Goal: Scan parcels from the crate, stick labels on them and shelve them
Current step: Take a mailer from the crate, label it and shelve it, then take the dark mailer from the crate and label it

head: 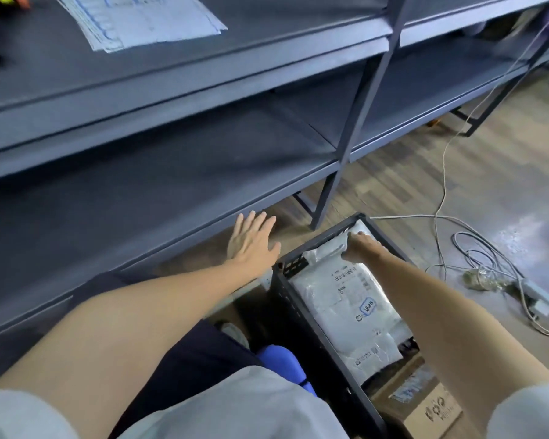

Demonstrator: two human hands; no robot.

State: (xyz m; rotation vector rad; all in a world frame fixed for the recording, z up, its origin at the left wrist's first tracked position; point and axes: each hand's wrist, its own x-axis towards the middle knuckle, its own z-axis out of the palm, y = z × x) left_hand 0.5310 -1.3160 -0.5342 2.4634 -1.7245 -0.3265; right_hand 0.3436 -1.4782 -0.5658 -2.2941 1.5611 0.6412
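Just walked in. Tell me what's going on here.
A person is bent over a black crate on the floor beside grey metal shelving. Their right hand reaches into the crate's far end and grips a white plastic mailer parcel; another labelled white parcel lies beneath it. The left hand hovers open near the lowest shelf edge, holding nothing. One flat parcel already lies on an upper shelf. White cables trail across the floor.

Right hand in crate, left hand free beside shelf.

Right hand (360, 245) grips the top edge of a white parcel (343, 299) inside the black crate (286, 293); the finger grip is partly hidden. Left hand (251, 242) spread flat near the lowest shelf (140, 201). Cables (476, 258) lie on the floor (504, 172).
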